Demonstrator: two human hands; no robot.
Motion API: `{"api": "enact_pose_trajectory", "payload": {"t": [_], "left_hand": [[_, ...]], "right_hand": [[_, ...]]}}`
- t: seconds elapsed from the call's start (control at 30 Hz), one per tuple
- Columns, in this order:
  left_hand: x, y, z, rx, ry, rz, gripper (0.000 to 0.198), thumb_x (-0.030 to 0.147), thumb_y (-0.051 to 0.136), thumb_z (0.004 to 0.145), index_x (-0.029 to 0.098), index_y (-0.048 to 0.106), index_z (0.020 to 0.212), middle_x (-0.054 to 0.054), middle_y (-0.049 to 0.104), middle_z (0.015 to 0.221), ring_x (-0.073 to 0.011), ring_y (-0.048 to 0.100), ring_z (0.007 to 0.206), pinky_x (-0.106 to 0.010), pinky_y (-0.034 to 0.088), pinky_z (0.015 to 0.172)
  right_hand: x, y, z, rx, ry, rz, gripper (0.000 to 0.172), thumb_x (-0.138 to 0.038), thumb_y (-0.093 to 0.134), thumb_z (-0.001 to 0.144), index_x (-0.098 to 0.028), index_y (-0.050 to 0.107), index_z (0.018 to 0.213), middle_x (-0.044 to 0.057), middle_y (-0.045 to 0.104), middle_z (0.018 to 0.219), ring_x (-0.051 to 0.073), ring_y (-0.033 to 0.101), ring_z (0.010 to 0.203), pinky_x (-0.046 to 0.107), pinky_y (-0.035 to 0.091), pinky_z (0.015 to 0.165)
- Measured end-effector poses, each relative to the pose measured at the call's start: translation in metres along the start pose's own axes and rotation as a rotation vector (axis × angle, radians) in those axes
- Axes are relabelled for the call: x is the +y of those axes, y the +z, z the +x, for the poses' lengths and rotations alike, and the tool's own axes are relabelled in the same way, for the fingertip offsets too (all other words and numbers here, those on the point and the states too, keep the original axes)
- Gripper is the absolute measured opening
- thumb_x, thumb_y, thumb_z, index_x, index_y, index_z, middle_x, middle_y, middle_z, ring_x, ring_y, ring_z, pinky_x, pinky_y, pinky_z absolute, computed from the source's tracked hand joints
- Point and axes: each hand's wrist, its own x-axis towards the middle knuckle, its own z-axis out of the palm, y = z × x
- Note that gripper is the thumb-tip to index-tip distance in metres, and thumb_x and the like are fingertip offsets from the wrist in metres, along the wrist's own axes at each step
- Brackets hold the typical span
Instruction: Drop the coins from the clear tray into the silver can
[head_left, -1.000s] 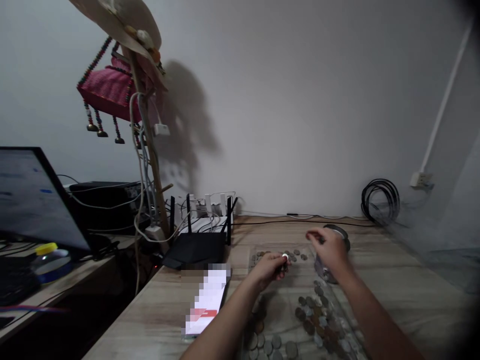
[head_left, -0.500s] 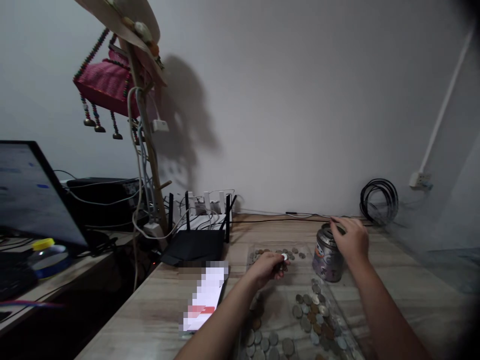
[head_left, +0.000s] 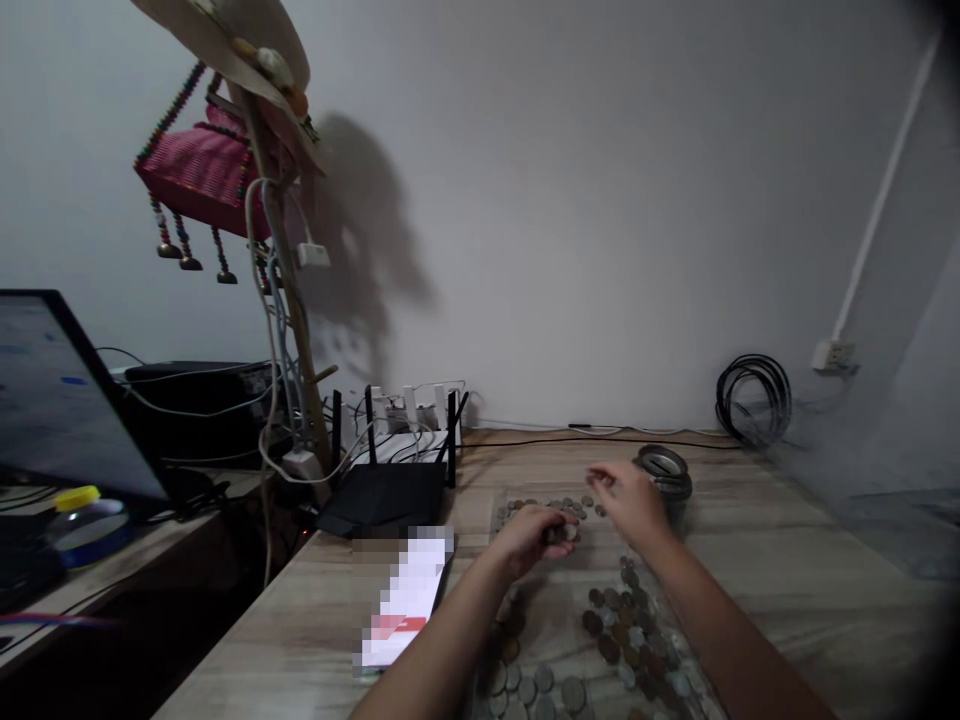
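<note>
My left hand is closed around several coins, palm turned up, above the clear plastic sheet. To its right, my right hand hangs in the air with fingers loosely bent and apart; I see nothing between them. Partly hidden behind that hand stands a round metal coin bank with a slot in its lid. Loose silver and brownish coins lie on the sheet below my hands. More coins lie near the front, and a thin row spreads behind my left hand.
A lit phone lies left of my left forearm. Behind it sit a black router with upright antennas and white cables. A monitor and a yellow-capped bottle are far left. Coiled black cable rests against the wall.
My right hand has moved left from the top of the coin bank toward my left hand, uncovering the slotted lid. My left hand stays in place with its coins. The view has shifted slightly.
</note>
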Motion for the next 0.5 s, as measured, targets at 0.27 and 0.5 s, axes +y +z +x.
{"api": "enact_pose_trajectory", "payload": {"t": [0.27, 0.5], "left_hand": [[0.001, -0.002, 0.000, -0.001, -0.012, 0.006, 0.022, 0.011, 0.062, 0.063, 0.010, 0.064, 0.085, -0.007, 0.066, 0.082, -0.0133, 0.064, 0.070, -0.021, 0.045, 0.064], [0.001, -0.002, -0.002, -0.021, 0.031, 0.030, 0.024, 0.021, 0.071, 0.057, 0.011, 0.062, 0.077, -0.004, 0.065, 0.074, -0.0133, 0.063, 0.067, -0.023, 0.045, 0.065]], "right_hand": [[0.064, -0.065, 0.010, 0.249, 0.340, -0.324, 0.020, -0.034, 0.053, 0.069, -0.025, 0.069, 0.076, 0.004, 0.065, 0.076, 0.017, 0.055, 0.066, 0.026, 0.032, 0.052], [0.040, -0.056, 0.010, 0.415, 0.099, -0.312, 0.029, -0.034, 0.046, 0.077, -0.020, 0.067, 0.093, 0.008, 0.066, 0.091, 0.022, 0.054, 0.089, 0.031, 0.039, 0.073]]}}
